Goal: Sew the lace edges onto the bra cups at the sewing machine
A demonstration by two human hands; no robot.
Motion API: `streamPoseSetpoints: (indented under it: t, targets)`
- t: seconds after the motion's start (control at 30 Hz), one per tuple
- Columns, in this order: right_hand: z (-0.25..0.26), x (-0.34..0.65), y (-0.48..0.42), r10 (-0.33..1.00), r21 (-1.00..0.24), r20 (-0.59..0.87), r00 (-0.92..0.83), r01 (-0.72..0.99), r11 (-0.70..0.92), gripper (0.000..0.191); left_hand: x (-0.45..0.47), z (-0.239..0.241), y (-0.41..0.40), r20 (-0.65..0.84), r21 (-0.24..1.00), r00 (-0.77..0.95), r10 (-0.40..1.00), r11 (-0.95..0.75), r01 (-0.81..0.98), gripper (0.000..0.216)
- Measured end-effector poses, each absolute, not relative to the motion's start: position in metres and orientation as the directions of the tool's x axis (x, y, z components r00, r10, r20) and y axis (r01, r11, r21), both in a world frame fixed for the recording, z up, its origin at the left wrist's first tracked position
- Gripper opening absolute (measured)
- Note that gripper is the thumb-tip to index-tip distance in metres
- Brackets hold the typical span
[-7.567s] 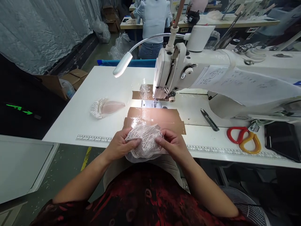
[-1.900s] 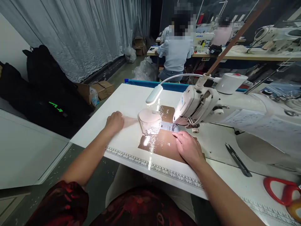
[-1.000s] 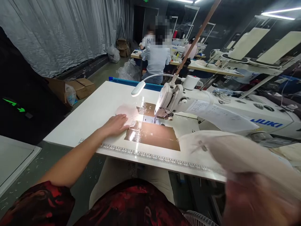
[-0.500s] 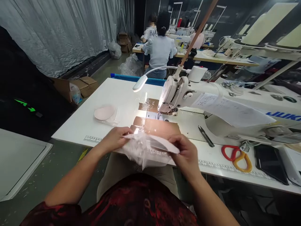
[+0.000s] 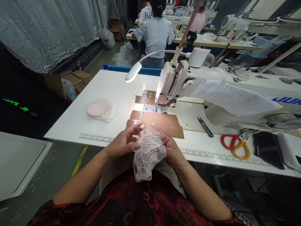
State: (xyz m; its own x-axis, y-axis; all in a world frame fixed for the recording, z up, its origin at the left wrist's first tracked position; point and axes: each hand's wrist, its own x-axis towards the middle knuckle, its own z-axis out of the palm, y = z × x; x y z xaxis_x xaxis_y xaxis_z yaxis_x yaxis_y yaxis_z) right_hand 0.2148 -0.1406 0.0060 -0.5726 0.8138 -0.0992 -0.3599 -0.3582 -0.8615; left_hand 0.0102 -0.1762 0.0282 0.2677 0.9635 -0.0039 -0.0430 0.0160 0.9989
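Note:
A piece of white lace fabric [image 5: 149, 153] hangs in front of my lap, at the near edge of the white sewing table [image 5: 98, 88]. My left hand [image 5: 124, 142] pinches its upper left edge with thumb and fingers. My right hand [image 5: 171, 150] grips its right side, partly hidden behind the lace. Just beyond them lie brown tape patches [image 5: 162, 121] and the needle area of the white sewing machine [image 5: 211, 88]. A pink padded cup [image 5: 98, 108] lies on the table to the left, apart from both hands.
A gooseneck lamp [image 5: 133, 72] lights the needle plate. Black thread snips [image 5: 205, 126], red and yellow scissors [image 5: 235, 145] and a dark phone [image 5: 268, 149] lie to the right. A ruler strip [image 5: 95, 137] runs along the near edge. Another person [image 5: 154, 34] sits at a far table. Cardboard boxes [image 5: 68, 82] stand on the floor.
Earlier my left hand laid the pink cup on the table's left while my right fetched a new piece. Both hands now hold the lace, gathered closer than half a second ago.

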Motion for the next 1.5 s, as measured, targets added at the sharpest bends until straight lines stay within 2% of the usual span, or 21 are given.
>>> streamPoseSetpoints:
  t: [0.07,0.17,0.27,0.37,0.5,0.7,0.83,0.93,0.97,1.0,1.07,1.1,1.23,1.33,1.5]
  targets:
    - [0.005,0.215,-0.139,0.901,-0.87,-0.061,-0.43,-0.419,-0.259,0.037,0.008,0.022,-0.178,-0.119,0.985,0.32,0.94,0.152,-0.082,0.064]
    - [-0.001,0.215,-0.134,0.964,-0.891,-0.03,-0.264,-0.43,-0.146,0.04,0.011,0.017,-0.183,-0.131,0.968,0.274,0.953,0.183,-0.173,0.047]
    - [-0.009,0.219,-0.13,0.961,-0.922,-0.011,-0.277,-0.369,-0.117,0.029,0.015,0.016,-0.186,-0.128,0.954,0.202,0.971,0.176,-0.243,0.035]
    - [-0.011,0.223,-0.13,0.947,-0.934,-0.017,-0.322,-0.333,-0.13,0.04,0.021,0.015,-0.186,-0.162,0.934,0.12,0.979,0.192,-0.302,0.028]
    - [-0.004,0.22,-0.137,0.913,-0.939,0.004,-0.407,-0.315,-0.137,0.032,0.033,0.012,-0.187,-0.195,0.919,0.015,0.981,0.188,-0.348,0.028]
    - [0.002,0.215,-0.14,0.967,-0.895,-0.032,-0.252,-0.424,-0.14,0.036,0.045,0.012,-0.188,-0.128,0.968,-0.155,0.98,0.089,-0.236,0.039]
    - [0.012,0.224,-0.137,0.98,-0.856,-0.019,-0.196,-0.503,-0.117,0.038,0.032,0.014,-0.18,-0.098,0.979,-0.121,0.988,0.074,-0.189,0.047]
    - [0.021,0.231,-0.136,0.957,-0.905,0.022,-0.288,-0.413,-0.104,0.032,0.017,0.024,-0.172,0.126,0.991,-0.086,0.988,-0.13,-0.033,0.037]
    - [0.022,0.232,-0.136,0.934,-0.925,0.035,-0.356,-0.364,-0.104,0.029,0.014,0.03,-0.169,0.195,0.979,-0.018,0.981,-0.193,0.056,0.041]
    - [0.023,0.232,-0.137,0.905,-0.943,0.048,-0.422,-0.319,-0.099,0.026,0.011,0.036,-0.167,0.222,0.961,0.087,0.971,-0.233,0.146,0.055]
    - [0.023,0.23,-0.139,0.858,-0.971,0.075,-0.509,-0.232,-0.053,0.021,0.009,0.048,-0.163,0.158,0.926,0.293,0.943,-0.245,0.289,0.079]
    - [0.023,0.229,-0.14,0.848,-0.982,0.09,-0.523,-0.186,-0.01,0.019,0.01,0.052,-0.162,0.095,0.916,0.356,0.93,-0.222,0.334,0.077]
    - [0.022,0.226,-0.138,0.844,-0.953,0.277,-0.46,-0.022,0.301,0.01,0.018,0.057,-0.162,-0.073,0.923,0.441,0.894,-0.106,0.369,0.034]
    - [0.026,0.226,-0.134,0.827,-0.893,0.391,-0.404,0.052,0.448,0.012,0.022,0.053,-0.164,-0.074,0.93,0.474,0.877,-0.111,0.351,0.029]
    - [0.031,0.224,-0.132,0.851,-0.885,0.393,-0.349,0.107,0.453,0.015,0.023,0.054,-0.161,-0.038,0.936,0.453,0.891,-0.128,0.328,0.029]
